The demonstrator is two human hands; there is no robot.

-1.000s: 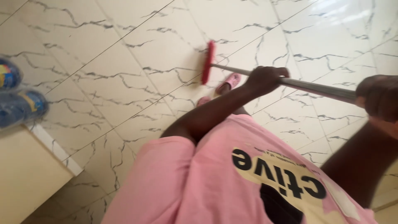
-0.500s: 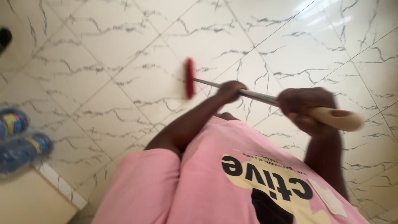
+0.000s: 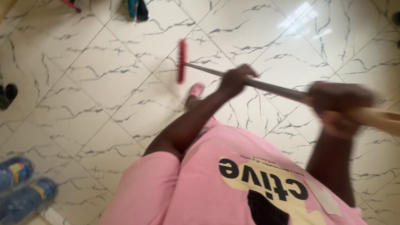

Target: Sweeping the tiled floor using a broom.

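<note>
I hold a long broom over the white marbled floor tiles. Its red brush head rests on the floor ahead of me. My left hand is wrapped around the grey metal shaft partway down. My right hand, blurred by motion, grips higher up where the shaft meets the beige handle end. My pink shirt fills the lower frame. A foot in a pink slipper stands just behind the brush head.
Two blue plastic bottles lie at the bottom left beside a pale ledge. A dark shoe sits at the left edge. Dark and teal items and a red object lie at the top.
The brush head has swept up and left in view, and both hands slid right along with the handle. The view has tilted, so the bottles sit lower and the slipper shows again.
</note>
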